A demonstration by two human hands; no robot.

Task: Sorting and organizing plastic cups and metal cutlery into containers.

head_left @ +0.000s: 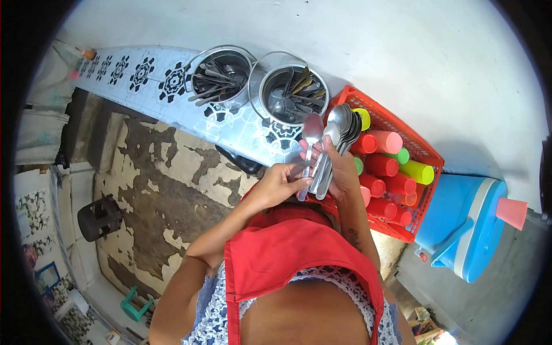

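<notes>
My right hand (343, 166) is closed around a bunch of metal spoons (340, 123), their bowls pointing away from me and overlapping at the right. With finger and thumb, my left hand (278, 183) grips the handle of a single metal spoon (312, 129) beside that bunch. Its bowl looks reddish. Beyond my hands on the patterned tabletop (233, 129) stand two metal pots with wire handles. The left pot (237, 101) and the right pot (264, 101) both hold loose cutlery, with some gold-coloured pieces in the right one.
Close by my right arm is a red plastic crate (431, 172) of coloured plastic cups (384, 166). A blue cooler (448, 211) with a pink cup (512, 213) stands past it. On the left are a dark stool (99, 217) and a green plastic stool (136, 304). A wall (366, 39) backs the table.
</notes>
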